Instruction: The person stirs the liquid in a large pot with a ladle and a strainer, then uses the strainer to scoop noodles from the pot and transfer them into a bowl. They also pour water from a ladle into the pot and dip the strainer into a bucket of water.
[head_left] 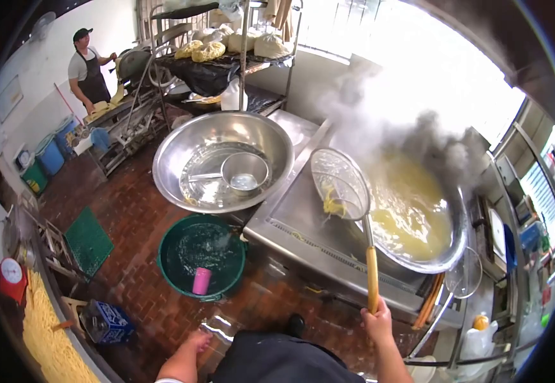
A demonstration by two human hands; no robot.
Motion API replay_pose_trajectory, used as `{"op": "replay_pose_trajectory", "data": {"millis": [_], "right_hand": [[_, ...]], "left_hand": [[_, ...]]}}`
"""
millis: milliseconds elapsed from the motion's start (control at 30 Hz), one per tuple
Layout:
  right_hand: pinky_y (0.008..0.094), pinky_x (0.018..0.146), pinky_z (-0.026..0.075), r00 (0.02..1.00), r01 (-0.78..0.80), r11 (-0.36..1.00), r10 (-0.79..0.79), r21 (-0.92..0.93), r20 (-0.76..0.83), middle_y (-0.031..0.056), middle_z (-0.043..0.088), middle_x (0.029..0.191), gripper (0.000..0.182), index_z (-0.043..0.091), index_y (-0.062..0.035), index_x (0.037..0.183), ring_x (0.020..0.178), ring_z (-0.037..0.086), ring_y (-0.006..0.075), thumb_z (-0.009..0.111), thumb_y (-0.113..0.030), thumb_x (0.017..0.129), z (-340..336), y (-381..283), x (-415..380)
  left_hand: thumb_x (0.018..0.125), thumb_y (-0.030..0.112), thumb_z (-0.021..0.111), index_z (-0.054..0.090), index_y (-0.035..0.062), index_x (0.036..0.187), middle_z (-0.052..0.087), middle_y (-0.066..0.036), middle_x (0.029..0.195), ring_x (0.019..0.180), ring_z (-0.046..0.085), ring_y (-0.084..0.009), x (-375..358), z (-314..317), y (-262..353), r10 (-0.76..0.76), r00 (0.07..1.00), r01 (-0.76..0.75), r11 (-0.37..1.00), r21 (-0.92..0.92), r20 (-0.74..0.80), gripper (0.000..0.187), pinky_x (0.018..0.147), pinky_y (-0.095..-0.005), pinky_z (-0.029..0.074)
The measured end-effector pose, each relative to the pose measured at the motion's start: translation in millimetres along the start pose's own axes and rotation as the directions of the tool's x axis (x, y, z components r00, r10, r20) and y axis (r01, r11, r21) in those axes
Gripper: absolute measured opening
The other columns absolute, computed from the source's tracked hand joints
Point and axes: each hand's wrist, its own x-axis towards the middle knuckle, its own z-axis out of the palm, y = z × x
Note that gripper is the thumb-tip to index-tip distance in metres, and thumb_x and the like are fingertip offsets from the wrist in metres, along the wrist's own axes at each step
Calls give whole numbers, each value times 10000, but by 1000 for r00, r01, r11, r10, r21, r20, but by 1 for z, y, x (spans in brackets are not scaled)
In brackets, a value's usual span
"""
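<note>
My right hand (377, 319) is closed around the wooden handle of a long mesh skimmer (336, 177). The skimmer's round basket is raised over the steel counter, left of the boiling pot, and a few yellow noodles (334, 205) cling to its lower side. Steam rises from the wide pot (411, 217) of cloudy yellowish liquid. My left hand (196, 341) hangs low at my side with its fingers curled in; nothing shows in it. Beyond it on the floor stands a green tub (161, 258) of water with a pink cup (201, 281) inside.
A large steel basin (162, 172) holding a steel dipper (244, 172) stands left of the counter (290, 220). A second skimmer (464, 273) rests by the pot's right rim. Noodles (48, 332) are heaped at lower left. A co-worker (92, 73) stands at a machine. The brick floor looks wet.
</note>
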Motion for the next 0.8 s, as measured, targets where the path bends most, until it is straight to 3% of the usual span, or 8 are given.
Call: {"op": "replay_pose_trajectory", "data": {"millis": [100, 233, 300, 367, 433, 500, 567, 800], "right_hand": [[250, 541, 480, 992, 108, 968, -119, -226, -35, 41, 583, 856, 492, 478, -80, 1246, 599, 581, 131, 606, -17, 774, -5, 27, 2], [282, 712, 488, 953, 285, 927, -301, -245, -27, 57, 604, 906, 483, 504, -77, 1222, 773, 606, 178, 615, -6, 757, -13, 1, -15], [286, 835, 444, 924, -380, 921, 374, 89, 79, 63, 616, 956, 474, 521, -54, 1202, 924, 584, 189, 617, 12, 743, -20, -29, -23], [266, 816, 441, 980, 107, 926, -159, -363, -118, 48, 611, 942, 462, 514, -13, 1194, 893, 567, 158, 620, 16, 745, -22, -13, -16], [272, 835, 436, 987, 129, 975, -143, -180, -69, 50, 616, 961, 468, 514, -14, 1195, 903, 568, 174, 627, 16, 742, -21, 15, -8], [258, 717, 470, 977, 183, 962, -201, -205, -70, 27, 597, 866, 456, 520, -30, 1188, 792, 575, 147, 626, 8, 747, -15, 10, -9], [239, 526, 454, 988, -154, 988, 154, -9, 20, 2, 535, 742, 429, 521, -42, 1177, 604, 544, 106, 615, -5, 761, -16, -6, -11], [241, 376, 395, 992, -123, 964, 111, 237, 67, -7, 472, 623, 362, 518, -35, 1123, 432, 470, 85, 594, -24, 769, -29, -20, 8]], "left_hand": [[838, 292, 610, 601, 113, 1063, 624, -40, 922, 747, 605, -180, 15, -4, -14, -15, 1000, 15, 1000, 2, 24, 287, 639, -373, 479], [839, 301, 605, 605, 104, 1053, 622, -45, 932, 759, 604, -185, 19, -7, -17, -6, 999, 8, 999, -42, 38, 291, 637, -372, 480], [835, 306, 605, 605, 96, 1045, 616, -49, 925, 762, 600, -183, 23, -10, -15, 11, 1000, -11, 1000, 13, 11, 297, 634, -368, 480], [832, 305, 608, 600, 91, 1047, 613, -52, 922, 756, 599, -183, 22, -12, -9, 15, 1000, -15, 1000, 13, 24, 304, 632, -364, 480], [828, 305, 611, 595, 87, 1049, 609, -55, 920, 750, 598, -182, 20, -7, 5, 31, 999, -31, 1000, -8, 40, 311, 630, -360, 480], [824, 299, 616, 591, 83, 1042, 608, -57, 914, 731, 598, -179, 13, -8, 7, 60, 998, -57, 994, -96, 34, 308, 621, -355, 483], [826, 299, 618, 597, 80, 1031, 610, -59, 907, 715, 601, -179, 13, -8, 11, 42, 999, -41, 998, -53, 10, 300, 618, -355, 488], [829, 318, 618, 576, 84, 1085, 621, -68, 940, 752, 616, -195, 24, -7, 3, -43, 999, 42, 998, 39, 25, 349, 667, -384, 503]]}}
